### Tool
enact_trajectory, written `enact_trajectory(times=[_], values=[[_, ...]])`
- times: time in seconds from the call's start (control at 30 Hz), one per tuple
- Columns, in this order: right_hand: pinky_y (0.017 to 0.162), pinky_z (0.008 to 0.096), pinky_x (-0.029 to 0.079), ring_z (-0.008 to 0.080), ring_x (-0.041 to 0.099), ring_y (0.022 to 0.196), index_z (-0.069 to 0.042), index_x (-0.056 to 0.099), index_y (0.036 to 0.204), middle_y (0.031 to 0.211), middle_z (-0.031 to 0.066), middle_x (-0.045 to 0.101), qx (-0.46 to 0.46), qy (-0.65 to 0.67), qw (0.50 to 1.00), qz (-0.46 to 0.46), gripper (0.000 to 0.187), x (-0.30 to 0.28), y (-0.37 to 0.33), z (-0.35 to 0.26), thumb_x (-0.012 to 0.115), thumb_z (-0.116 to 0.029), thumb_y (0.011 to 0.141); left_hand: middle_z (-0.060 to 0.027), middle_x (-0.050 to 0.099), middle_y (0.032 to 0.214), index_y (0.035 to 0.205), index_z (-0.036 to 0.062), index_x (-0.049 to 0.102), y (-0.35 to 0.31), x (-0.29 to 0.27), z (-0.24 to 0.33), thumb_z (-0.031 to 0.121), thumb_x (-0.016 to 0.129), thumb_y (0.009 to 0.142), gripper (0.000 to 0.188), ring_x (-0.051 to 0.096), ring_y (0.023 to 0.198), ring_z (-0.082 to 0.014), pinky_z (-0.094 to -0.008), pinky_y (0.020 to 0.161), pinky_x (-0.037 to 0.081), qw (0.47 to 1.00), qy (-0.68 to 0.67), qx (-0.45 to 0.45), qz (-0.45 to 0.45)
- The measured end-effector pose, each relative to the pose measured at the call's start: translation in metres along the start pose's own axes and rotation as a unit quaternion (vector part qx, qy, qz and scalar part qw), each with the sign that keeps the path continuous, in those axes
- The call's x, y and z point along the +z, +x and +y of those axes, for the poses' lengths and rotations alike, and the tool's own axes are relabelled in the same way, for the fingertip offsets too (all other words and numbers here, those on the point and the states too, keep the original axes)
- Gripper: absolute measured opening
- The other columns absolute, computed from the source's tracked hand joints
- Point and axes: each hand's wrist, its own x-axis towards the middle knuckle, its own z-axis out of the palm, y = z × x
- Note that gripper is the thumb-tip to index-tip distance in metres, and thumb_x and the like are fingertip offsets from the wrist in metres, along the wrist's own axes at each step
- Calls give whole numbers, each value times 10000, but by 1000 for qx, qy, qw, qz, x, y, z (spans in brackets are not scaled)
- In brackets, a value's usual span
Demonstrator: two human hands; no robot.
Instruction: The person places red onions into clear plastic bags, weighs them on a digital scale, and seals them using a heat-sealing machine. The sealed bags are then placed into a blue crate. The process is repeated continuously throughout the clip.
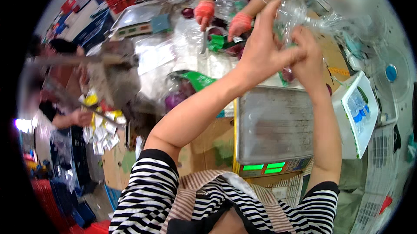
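Observation:
Both my hands are raised above the far edge of a weighing scale [276, 121], close together around a clear plastic bag [292, 14]. My left hand [265, 49] has one finger stretched upward and its thumb reaching across to the right hand; it seems to grip the film, partly hidden. Bent fingers of my right hand [309, 56] close on the same bag, whose gathered film trails to the right. Below the hands, a dark red-purple item [287, 75] shows through plastic. Motion blur hides exact finger contact.
Across the table, a co-worker's coral-gloved hands [221, 19] hold a knife [203, 43] near purple produce and green tape. A bagged purple vegetable [176, 99] lies left of my forearm. A white foam box [358, 112] with bottles stands right; another person's hand [80, 117] is left.

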Motion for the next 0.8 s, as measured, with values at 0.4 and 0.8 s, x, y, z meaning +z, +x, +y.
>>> enact_trajectory(times=[0.4, 0.8], values=[[844, 304, 421, 206, 549, 983, 18, 504, 1139, 1054, 139, 580, 148, 551, 623, -535, 428, -23, -101, -162, 602, -97, 738, -48, 605, 806, 824, 4, 609, -273, -267, 188, 129, 635, 721, 164, 558, 757, -115, -248, 685, 448, 900, -73, -420, -93], [918, 319, 349, 261, 436, 1108, 32, 270, 1287, 1193, 206, 445, 230, 238, 932, -149, 931, 210, -36, -138, 759, -352, 594, -30, 591, 793, 871, 57, 586, -599, -543, 351, 231, 573, 741, 218, 569, 673, -160, -269, 529, 445, 622, 169, -371, 669]])
